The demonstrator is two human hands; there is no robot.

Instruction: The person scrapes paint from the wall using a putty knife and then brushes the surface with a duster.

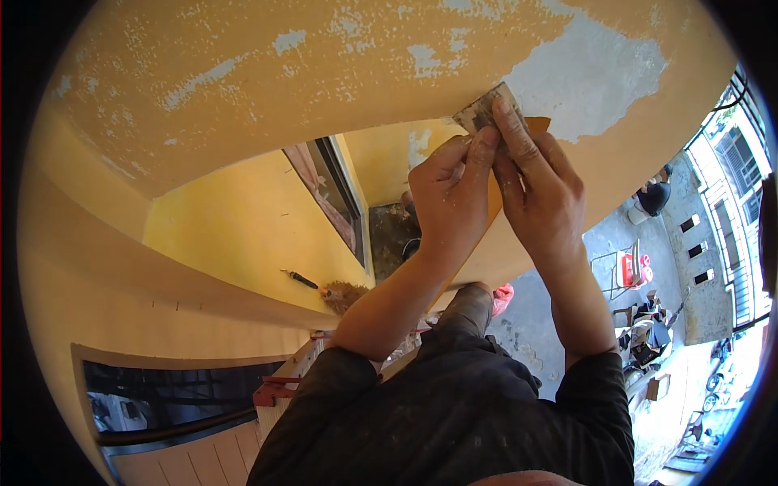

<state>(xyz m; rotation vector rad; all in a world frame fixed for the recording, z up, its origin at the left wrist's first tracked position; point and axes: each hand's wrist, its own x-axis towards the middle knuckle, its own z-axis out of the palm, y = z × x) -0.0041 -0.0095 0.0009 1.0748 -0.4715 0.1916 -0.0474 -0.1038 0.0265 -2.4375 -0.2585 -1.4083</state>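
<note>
My right hand is closed round a small, worn scraper blade, one finger laid along its face. My left hand is closed too, its thumb and fingers pinching at the blade's lower edge, right against the right hand. The blade overlaps the lower edge of an orange-painted overhead surface. Beside it spreads a large bare grey patch with ragged paint edges. An orange flap shows just behind the right fingers. The hands hide the handle end, if there is one.
A slim dark-handled tool lies on the yellow ledge by a brown brush-like thing. Below left stands a ladder with red parts. Far below are a red-and-white item on a folding chair, piled clutter and a seated person.
</note>
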